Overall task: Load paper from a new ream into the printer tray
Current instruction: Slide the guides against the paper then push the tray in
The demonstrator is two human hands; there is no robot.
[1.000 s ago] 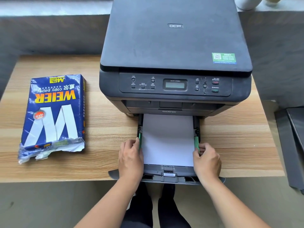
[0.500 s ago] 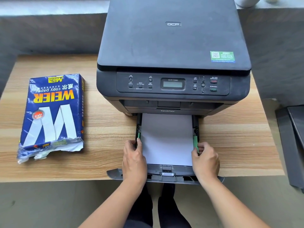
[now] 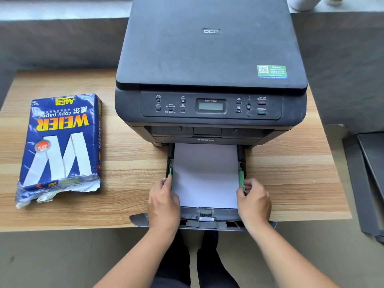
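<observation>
A black printer (image 3: 209, 65) stands on the wooden table (image 3: 291, 173). Its grey paper tray (image 3: 207, 220) is pulled out over the table's front edge and holds a white stack of paper (image 3: 204, 175). My left hand (image 3: 164, 204) lies on the tray's left side, fingertips at the left green paper guide (image 3: 170, 171). My right hand (image 3: 254, 201) pinches the right green paper guide (image 3: 241, 180) between thumb and fingers. A blue ream of copy paper (image 3: 60, 146) with a torn-open near end lies on the table to the left.
A grey wall ledge runs behind the printer, with a white vessel (image 3: 303, 2) on it. A dark flat object (image 3: 369, 179) sits off the table's right side. My legs and feet show below the tray.
My left hand has slid a little to the right against the paper's left edge. The right hand stays on its guide. The view has shifted slightly.
</observation>
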